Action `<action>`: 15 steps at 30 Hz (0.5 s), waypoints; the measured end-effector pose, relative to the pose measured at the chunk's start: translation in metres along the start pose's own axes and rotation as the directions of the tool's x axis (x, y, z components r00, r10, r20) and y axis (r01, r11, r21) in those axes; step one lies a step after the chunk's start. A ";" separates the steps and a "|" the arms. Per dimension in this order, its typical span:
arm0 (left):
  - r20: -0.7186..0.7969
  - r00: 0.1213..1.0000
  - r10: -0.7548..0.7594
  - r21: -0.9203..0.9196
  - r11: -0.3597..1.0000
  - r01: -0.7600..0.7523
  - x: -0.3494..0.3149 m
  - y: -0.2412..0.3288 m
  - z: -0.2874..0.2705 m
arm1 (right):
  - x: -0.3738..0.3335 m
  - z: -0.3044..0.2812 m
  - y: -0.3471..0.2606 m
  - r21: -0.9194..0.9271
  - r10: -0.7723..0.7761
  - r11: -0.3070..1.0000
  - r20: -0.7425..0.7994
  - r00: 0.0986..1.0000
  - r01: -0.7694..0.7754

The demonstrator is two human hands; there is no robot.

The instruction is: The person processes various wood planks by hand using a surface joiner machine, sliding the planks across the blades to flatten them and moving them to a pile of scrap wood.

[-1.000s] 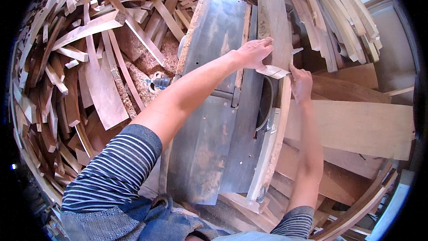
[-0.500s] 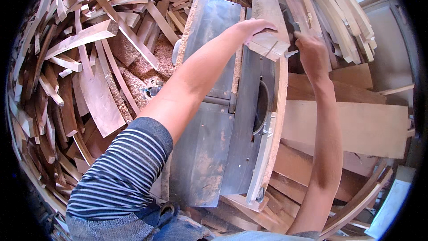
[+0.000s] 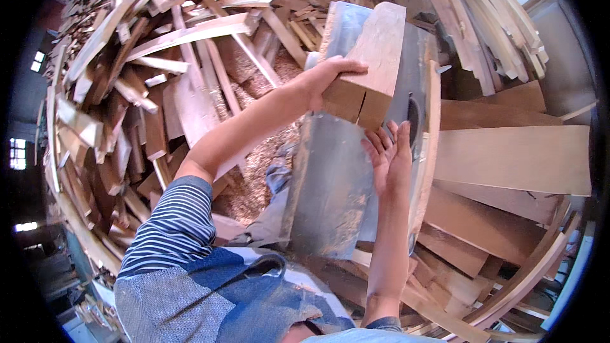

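A thick wooden block (image 3: pixel 376 51) is tilted above the metal table of a woodworking machine (image 3: pixel 330 197), its near end raised toward me. A dark slit runs across that end face. My left hand (image 3: pixel 333 79) is closed on the block's left side near this end, with the thumb over the top. Below the near end, my right hand (image 3: pixel 389 159) is open, palm up and fingers spread. Its fingertips are close to the block's lower edge; whether they touch it I cannot tell.
A wooden fence (image 3: pixel 429 146) runs along the machine's right side. Piled wood offcuts (image 3: pixel 127 82) and shavings (image 3: pixel 254 178) lie to the left. Wide boards (image 3: pixel 515 160) are stacked on the right, and long strips (image 3: pixel 470 19) lean at the far right.
The block has come off the fence side, raised and turned with my left hand on it. My right hand has moved from beyond the fence to below the block's near end, its fingers opening.
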State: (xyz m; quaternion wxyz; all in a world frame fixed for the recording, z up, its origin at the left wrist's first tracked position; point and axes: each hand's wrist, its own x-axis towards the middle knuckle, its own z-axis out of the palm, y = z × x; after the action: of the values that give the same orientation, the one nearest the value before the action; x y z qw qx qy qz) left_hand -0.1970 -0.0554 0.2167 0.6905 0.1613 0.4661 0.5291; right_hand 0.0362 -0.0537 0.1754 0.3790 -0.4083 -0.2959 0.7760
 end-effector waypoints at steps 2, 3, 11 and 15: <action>0.034 0.999 0.015 -0.035 0.999 -0.014 -0.052 -0.015 -0.006 | -0.003 0.009 0.011 0.119 0.058 0.990 0.139 0.989 -0.075; 0.007 0.995 0.104 0.008 0.995 -0.104 -0.074 -0.024 -0.005 | -0.005 0.016 0.012 0.090 0.089 0.990 0.188 0.978 -0.108; -0.056 0.987 0.151 0.074 0.986 -0.147 -0.136 -0.070 -0.030 | -0.003 0.073 0.025 -0.129 0.191 0.975 0.093 0.977 -0.178; 0.066 0.988 0.141 0.065 0.987 -0.145 -0.162 -0.064 -0.036 | -0.012 0.069 -0.021 -0.147 0.256 0.961 0.174 0.951 -0.232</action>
State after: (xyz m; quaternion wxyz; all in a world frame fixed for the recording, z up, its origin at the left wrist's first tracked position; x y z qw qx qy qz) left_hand -0.1902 -0.2330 0.2291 0.6587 0.2344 0.4499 0.5557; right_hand -0.0112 -0.0622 0.2304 0.2234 -0.3881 -0.3261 0.8325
